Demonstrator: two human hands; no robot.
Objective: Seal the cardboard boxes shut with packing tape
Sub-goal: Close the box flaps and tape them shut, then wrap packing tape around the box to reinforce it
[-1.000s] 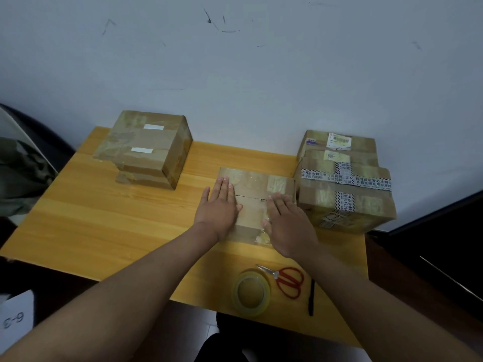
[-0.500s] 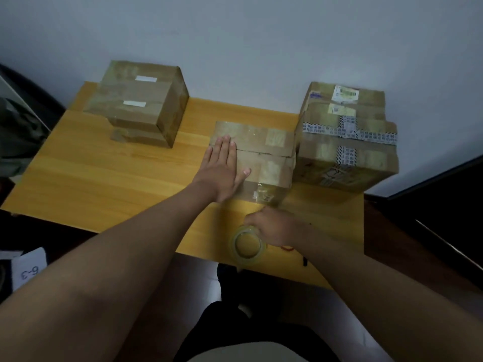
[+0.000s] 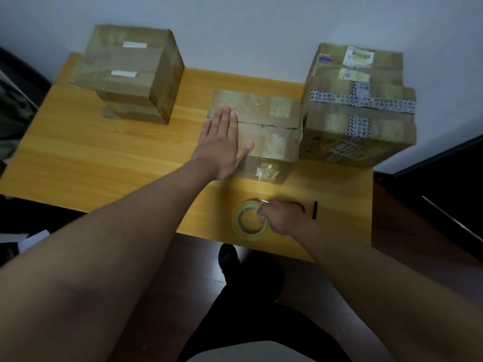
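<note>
On the wooden tabletop, against a pale wall:

Centre: one cardboard box, its top flaps closed along a seam that runs left to right, with patches of clear tape on the top and near face. The left hand lies flat on the left part of its top, fingers straight and together, thumb spread out to the right across the near flap.

Near edge, right of centre: one roll of clear packing tape, lying flat on the tabletop. The right hand grips it, fingers curled into the core of the roll and round its right side.

Just behind the right hand: scissors with red handles, mostly hidden by the hand; a metal blade tip shows at the far rim of the roll. Just right of these: a black pen, lying roughly front to back.

Far left: a stack of cardboard boxes, a larger one set on a smaller one, both taped, the top box with two white strips on its lid.

Far right: a second stack of boxes, touching or just beside the centre box, bound with printed black-and-white tape, with shipping labels on the rear box.

Below the table edge: the person's dark trousers and a dark floor.
</note>
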